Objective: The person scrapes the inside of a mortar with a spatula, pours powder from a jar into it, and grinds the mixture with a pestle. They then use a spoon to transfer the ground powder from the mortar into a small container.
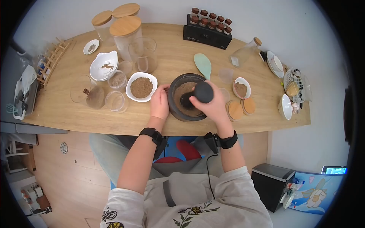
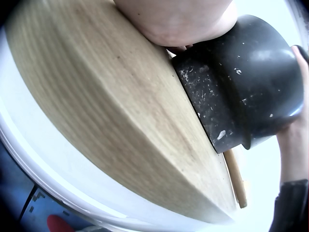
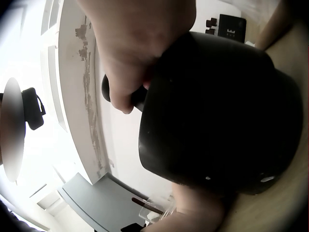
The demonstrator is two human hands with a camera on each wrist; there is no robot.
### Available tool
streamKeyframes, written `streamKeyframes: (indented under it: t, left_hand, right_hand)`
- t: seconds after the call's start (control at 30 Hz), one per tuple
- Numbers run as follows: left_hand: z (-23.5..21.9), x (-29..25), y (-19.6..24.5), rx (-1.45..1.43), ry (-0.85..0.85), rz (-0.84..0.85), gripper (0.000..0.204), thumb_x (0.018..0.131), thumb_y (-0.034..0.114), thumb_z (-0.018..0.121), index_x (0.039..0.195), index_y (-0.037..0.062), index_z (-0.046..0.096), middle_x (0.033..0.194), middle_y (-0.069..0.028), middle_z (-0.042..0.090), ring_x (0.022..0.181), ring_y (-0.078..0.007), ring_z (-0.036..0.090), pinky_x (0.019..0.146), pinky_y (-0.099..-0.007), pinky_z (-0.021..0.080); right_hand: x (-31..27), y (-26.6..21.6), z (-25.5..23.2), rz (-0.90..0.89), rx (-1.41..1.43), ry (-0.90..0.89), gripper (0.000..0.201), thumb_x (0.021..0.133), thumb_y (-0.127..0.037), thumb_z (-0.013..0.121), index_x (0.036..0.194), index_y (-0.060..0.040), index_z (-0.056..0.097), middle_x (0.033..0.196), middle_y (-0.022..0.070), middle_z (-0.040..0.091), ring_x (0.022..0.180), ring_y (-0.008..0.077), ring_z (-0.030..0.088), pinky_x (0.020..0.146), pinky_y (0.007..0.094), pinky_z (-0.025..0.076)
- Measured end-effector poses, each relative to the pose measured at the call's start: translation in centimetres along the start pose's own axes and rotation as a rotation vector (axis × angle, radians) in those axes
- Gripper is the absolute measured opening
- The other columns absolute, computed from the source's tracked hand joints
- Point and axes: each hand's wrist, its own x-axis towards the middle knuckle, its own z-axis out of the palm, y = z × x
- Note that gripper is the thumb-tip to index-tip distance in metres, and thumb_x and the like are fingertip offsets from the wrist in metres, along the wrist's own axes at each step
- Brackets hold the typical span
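A black mortar [image 1: 175,111] stands near the table's front edge with brown powder [image 1: 180,91] inside. My right hand [image 1: 215,102] grips a black pestle [image 1: 203,92] below its round knob, and the pestle's lower end is down in the powder. On the mortar's left side, my left hand [image 1: 160,105] holds the outer wall. The left wrist view shows the mortar's scuffed side [image 2: 251,82] beside that hand. In the right wrist view the dark mortar [image 3: 217,116] hides most of the left hand [image 3: 198,208]. Just left of the left hand is a white bowl [image 1: 131,95] of brown powder.
Behind the mortar lies a green spatula [image 1: 202,64]. To the right are a small powder bowl [image 1: 246,84] and wooden lids [image 1: 235,110]. Glass jars [image 1: 116,102] and tall wooden-lidded canisters [image 1: 125,36] crowd the left. A black spice rack [image 1: 207,36] stands at the back.
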Motion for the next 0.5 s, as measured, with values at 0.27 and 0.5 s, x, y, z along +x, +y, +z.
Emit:
streamKeyframes:
  t: [0.27, 0.5]
  left_hand:
    - [0.0, -0.1, 0.0, -0.003, 0.004, -0.010, 0.028, 0.086, 0.008, 0.031, 0.094, -0.0054, 0.054, 0.088, -0.0161, 0.060, 0.083, -0.0241, 0.058, 0.077, -0.0308, 0.045]
    - [0.0, 0.0, -0.1, -0.012, 0.001, 0.008, 0.028, 0.087, 0.008, 0.030, 0.094, -0.0056, 0.054, 0.087, -0.0161, 0.060, 0.083, -0.0240, 0.058, 0.077, -0.0308, 0.045]
  right_hand:
    - [-0.4, 0.7, 0.5, 0.008, 0.197, 0.217, 0.031, 0.062, -0.016, 0.073, 0.082, -0.0013, 0.054, 0.076, 0.0085, 0.053, 0.069, 0.0205, 0.053, 0.064, 0.0283, 0.043]
    - [0.3, -1.0, 0.5, -0.142, -0.089, 0.062, 0.031, 0.061, -0.014, 0.073, 0.082, -0.0010, 0.054, 0.076, 0.0080, 0.054, 0.069, 0.0204, 0.054, 0.063, 0.0291, 0.043]
